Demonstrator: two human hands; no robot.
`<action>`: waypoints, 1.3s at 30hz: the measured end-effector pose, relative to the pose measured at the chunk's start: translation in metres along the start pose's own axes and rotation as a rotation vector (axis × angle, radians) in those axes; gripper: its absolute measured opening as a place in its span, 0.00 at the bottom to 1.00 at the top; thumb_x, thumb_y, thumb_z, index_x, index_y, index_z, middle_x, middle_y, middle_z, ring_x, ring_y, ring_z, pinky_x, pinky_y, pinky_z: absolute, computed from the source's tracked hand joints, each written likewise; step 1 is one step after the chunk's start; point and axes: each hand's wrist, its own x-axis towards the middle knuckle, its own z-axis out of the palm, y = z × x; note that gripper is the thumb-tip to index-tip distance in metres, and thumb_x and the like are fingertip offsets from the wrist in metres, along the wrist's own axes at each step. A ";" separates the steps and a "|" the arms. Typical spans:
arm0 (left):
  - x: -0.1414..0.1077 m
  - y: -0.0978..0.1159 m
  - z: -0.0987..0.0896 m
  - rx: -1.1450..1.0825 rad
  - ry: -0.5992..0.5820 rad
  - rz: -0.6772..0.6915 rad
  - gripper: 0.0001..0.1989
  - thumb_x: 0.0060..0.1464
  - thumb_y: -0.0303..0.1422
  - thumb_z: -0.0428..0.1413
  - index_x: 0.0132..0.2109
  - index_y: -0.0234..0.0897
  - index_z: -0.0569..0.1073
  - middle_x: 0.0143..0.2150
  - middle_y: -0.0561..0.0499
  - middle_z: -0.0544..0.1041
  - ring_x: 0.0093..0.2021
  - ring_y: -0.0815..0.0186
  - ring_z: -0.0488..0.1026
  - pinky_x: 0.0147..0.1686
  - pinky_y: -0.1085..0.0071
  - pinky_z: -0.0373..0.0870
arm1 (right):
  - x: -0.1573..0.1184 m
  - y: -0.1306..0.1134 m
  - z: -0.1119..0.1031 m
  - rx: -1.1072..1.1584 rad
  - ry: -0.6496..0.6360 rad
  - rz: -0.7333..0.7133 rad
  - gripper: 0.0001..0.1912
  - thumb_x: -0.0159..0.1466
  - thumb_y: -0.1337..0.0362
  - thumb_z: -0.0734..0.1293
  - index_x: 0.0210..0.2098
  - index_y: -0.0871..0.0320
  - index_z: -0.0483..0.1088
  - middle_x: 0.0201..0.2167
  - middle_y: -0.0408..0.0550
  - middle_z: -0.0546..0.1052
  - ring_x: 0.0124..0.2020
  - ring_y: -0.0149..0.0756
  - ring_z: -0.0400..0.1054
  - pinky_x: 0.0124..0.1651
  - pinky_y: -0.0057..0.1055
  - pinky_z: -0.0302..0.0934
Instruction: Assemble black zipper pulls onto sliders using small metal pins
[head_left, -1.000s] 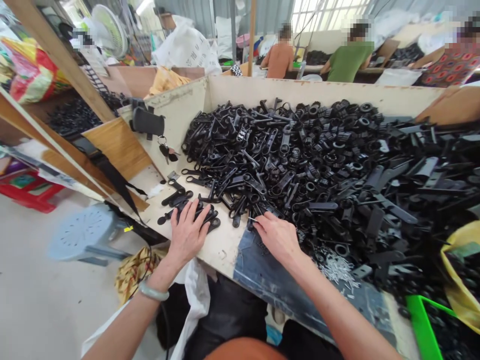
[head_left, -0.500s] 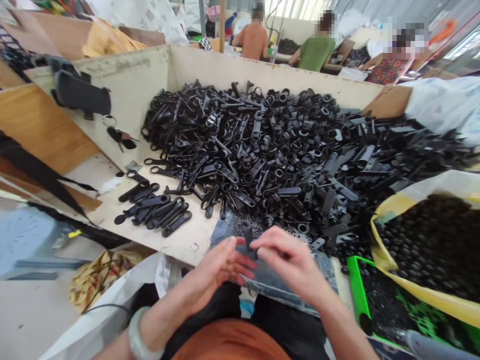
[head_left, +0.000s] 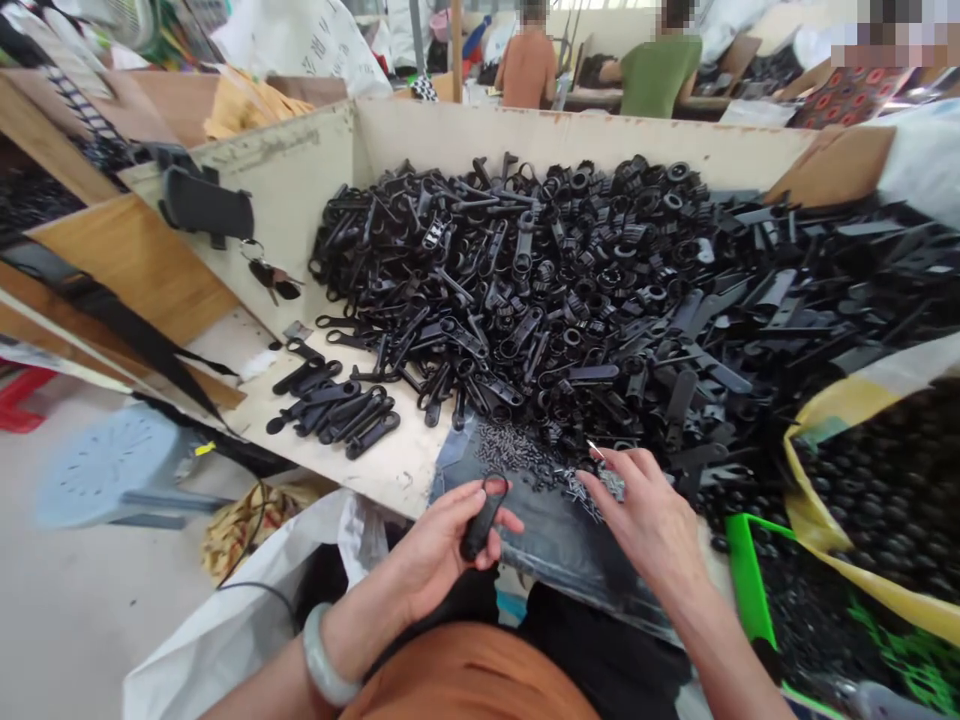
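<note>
My left hand (head_left: 442, 550) is closed on a black plastic handle part (head_left: 482, 525), whose ring end points up and away from me. Between the thumb and fingers of my right hand (head_left: 649, 500) there is a gap, and a thin shiny metal pin (head_left: 595, 452) shows at the fingertips. Just under that hand lies a small heap of silver metal pins (head_left: 589, 492) on a dark sheet (head_left: 555, 540). To its left are darker small screws or pins (head_left: 514, 447). A group of similar black handle parts (head_left: 337, 410) rests on the board at the left.
A large pile of black plastic parts (head_left: 525, 270) fills the walled bench. At right stand a yellow-edged sack (head_left: 832, 520) of round black pieces and a green tray (head_left: 742, 570). A phone holder (head_left: 206, 205) and keys (head_left: 274, 280) hang on the left wall. Co-workers (head_left: 660, 70) sit beyond.
My hands have moved apart. My left hand now shows the handle part in its grip, while my right has gone right to the silver pins. The view has shifted slightly.
</note>
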 end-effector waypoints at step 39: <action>-0.004 -0.017 0.002 0.112 -0.046 0.132 0.21 0.61 0.47 0.57 0.51 0.34 0.74 0.33 0.51 0.74 0.25 0.74 0.67 0.24 0.76 0.57 | -0.045 -0.072 0.031 1.183 -0.118 0.159 0.14 0.66 0.55 0.71 0.46 0.53 0.82 0.41 0.50 0.77 0.36 0.35 0.74 0.38 0.31 0.72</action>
